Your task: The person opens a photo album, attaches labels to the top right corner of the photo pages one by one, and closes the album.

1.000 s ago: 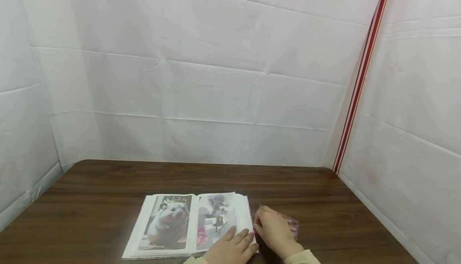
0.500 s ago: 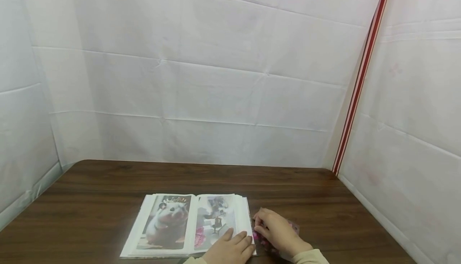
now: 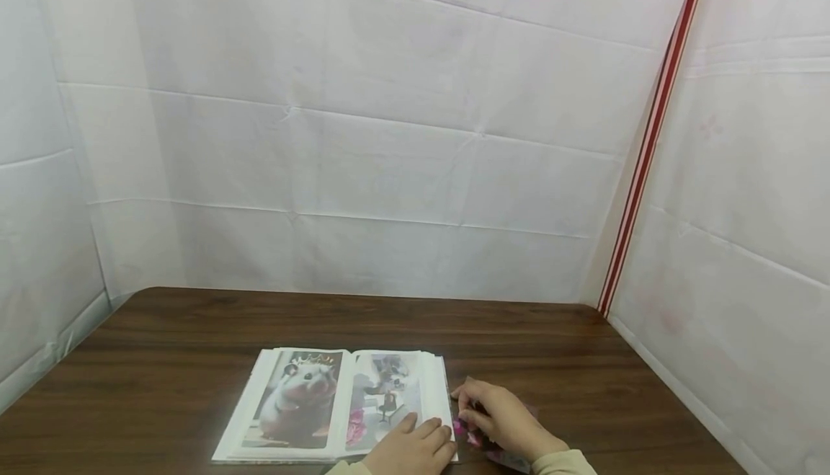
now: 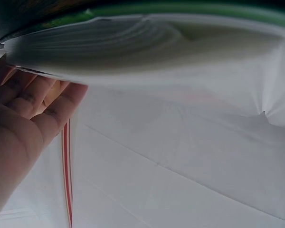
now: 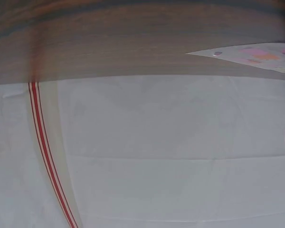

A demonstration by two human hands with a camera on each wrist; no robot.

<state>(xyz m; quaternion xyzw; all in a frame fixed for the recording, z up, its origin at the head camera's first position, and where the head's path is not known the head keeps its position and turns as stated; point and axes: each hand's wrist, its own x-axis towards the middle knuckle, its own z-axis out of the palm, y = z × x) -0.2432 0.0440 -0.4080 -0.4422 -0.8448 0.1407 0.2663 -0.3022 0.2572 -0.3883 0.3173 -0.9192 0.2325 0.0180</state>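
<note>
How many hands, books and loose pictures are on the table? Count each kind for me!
Hands: 2, the left hand and the right hand
Photo albums: 1, the open album
Loose pink pictures: 1 that shows, the pink photo under the right hand
Tables: 1, the brown table
Total: 5

You see a dark wood-grain table [image 3: 558, 360] with a smooth, faintly shiny finish. The album [image 3: 337, 403] has glossy plastic-sleeved paper pages. The photo stack [image 3: 512, 446] looks glossy. Creased matt white sheeting [image 3: 389, 136] covers the walls.
</note>
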